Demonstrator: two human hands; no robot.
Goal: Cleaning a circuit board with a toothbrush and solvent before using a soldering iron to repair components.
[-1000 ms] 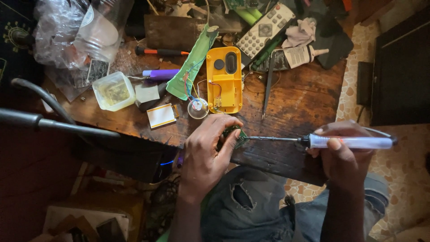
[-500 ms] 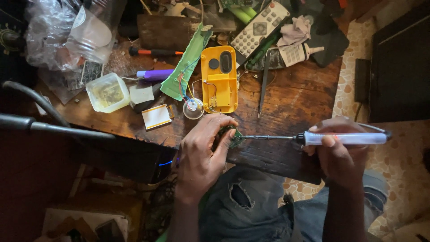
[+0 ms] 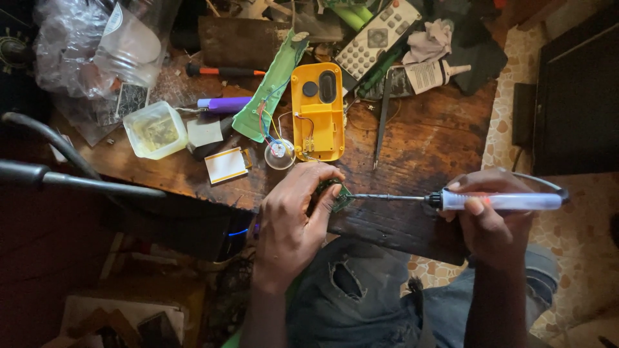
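Head view, left hand: fingers clamped on a small green circuit board at the near edge of the dark wooden counter.
Right hand: fingers closed around a white-handled soldering iron, tip touching the board.
Doing it well: board braced, tip steady, contact brief.
Packages: white labelled glue tube at the far side; clear plastic tub at the left.

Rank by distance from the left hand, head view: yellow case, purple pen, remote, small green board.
1. Small green board: under the left hand fingertips, at the table edge.
2. Yellow case: just beyond the hand, mid-table.
3. Purple pen: farther out, to the left.
4. Remote: far edge, to the right.
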